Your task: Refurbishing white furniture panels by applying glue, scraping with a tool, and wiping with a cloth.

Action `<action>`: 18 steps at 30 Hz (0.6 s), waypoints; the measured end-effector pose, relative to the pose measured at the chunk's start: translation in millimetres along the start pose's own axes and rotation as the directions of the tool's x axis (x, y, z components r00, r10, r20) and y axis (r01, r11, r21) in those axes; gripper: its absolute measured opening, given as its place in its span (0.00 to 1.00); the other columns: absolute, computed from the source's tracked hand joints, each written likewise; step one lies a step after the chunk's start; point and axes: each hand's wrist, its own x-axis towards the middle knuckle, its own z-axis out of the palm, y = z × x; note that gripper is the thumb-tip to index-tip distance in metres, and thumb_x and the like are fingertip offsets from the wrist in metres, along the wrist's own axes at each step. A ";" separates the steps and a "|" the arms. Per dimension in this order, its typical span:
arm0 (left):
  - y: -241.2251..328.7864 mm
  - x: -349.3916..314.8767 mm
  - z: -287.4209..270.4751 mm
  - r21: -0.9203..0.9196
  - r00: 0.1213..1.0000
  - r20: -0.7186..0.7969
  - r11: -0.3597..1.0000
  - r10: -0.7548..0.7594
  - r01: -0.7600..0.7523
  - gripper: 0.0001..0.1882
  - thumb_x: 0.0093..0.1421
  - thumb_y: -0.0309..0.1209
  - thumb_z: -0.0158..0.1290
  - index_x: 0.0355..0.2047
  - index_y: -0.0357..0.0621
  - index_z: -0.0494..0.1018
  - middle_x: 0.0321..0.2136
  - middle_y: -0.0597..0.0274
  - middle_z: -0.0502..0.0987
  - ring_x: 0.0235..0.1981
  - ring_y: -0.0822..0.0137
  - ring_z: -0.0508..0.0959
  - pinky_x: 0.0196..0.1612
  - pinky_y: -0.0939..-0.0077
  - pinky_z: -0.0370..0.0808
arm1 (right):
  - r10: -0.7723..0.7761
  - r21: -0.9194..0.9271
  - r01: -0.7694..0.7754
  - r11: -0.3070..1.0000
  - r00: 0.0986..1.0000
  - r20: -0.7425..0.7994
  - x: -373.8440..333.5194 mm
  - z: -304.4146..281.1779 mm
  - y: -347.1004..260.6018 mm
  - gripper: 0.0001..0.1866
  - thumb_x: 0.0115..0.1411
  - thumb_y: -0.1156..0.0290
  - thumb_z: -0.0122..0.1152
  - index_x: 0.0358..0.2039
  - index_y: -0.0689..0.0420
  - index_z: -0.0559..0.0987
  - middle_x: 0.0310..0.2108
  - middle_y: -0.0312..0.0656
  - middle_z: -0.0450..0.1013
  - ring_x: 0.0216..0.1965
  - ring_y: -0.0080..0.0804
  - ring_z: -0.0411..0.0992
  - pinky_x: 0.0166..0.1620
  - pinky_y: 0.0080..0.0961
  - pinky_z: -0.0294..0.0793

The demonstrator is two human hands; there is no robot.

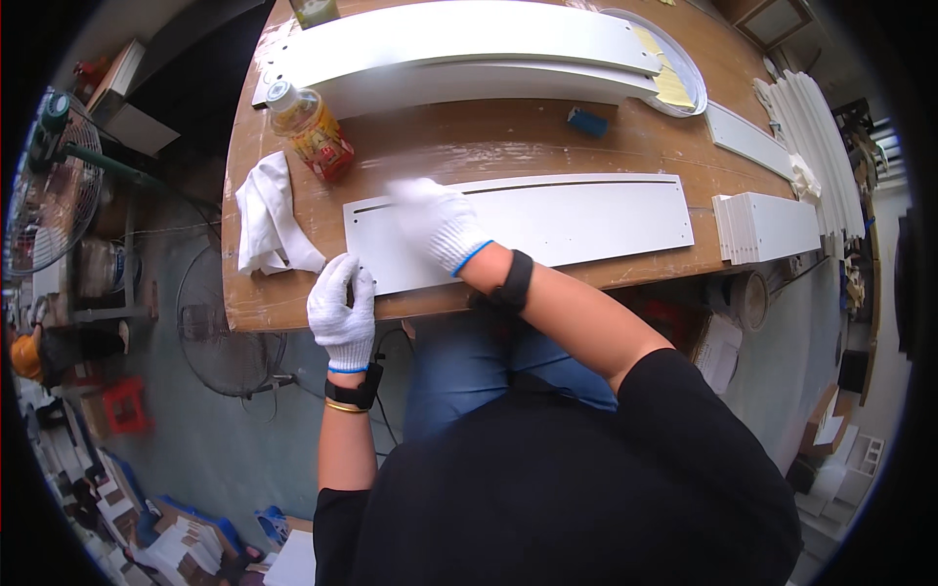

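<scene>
A long white panel (547, 220) with a dark groove along its far edge and small holes lies on the brown worktable in front of me. My left hand (342, 305), in a white knitted glove, is closed at the panel's near left corner, fingers bent against the edge. Over the panel's left part is my right hand (430, 223), gloved the same way. Motion smears its fingers, so whether it holds anything cannot be seen. A crumpled white cloth (271, 217) lies left of the panel, one end close to my left fingers.
Behind the panel stand a drink bottle (315, 135) and a small blue block (587, 121). Long white boards (459, 39) lie at the back. A stack of short white panels (772, 228) sits at the right edge. Fans (220, 322) stand left of the worktable (489, 156).
</scene>
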 end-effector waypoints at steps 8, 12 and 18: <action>2.1 2.3 -2.9 0.007 0.998 0.063 1.000 0.014 -0.014 0.11 0.55 0.23 0.58 0.39 0.36 0.75 0.38 0.51 0.78 0.39 0.57 0.79 0.44 0.69 0.74 | -0.063 0.027 0.065 0.998 0.997 -0.049 11.4 24.7 -9.5 0.13 0.57 0.69 0.49 0.42 0.53 0.76 0.32 0.50 0.74 0.34 0.48 0.75 0.37 0.42 0.74; -1.2 2.5 -4.7 -0.057 0.999 0.032 0.998 0.008 -0.006 0.10 0.53 0.25 0.59 0.37 0.38 0.76 0.37 0.51 0.78 0.36 0.54 0.79 0.41 0.66 0.74 | 0.019 -0.004 -0.021 1.000 0.973 -0.228 -26.4 -33.6 55.3 0.13 0.56 0.67 0.52 0.41 0.53 0.79 0.34 0.48 0.76 0.37 0.45 0.75 0.41 0.38 0.75; 1.2 4.4 -1.4 -0.019 0.999 0.027 1.000 0.022 -0.022 0.11 0.52 0.24 0.60 0.37 0.38 0.76 0.37 0.51 0.78 0.36 0.54 0.78 0.42 0.65 0.74 | 0.441 0.046 -0.444 0.895 0.865 -0.237 -57.9 -91.1 84.2 0.16 0.57 0.67 0.56 0.45 0.56 0.78 0.39 0.49 0.77 0.38 0.40 0.77 0.44 0.29 0.75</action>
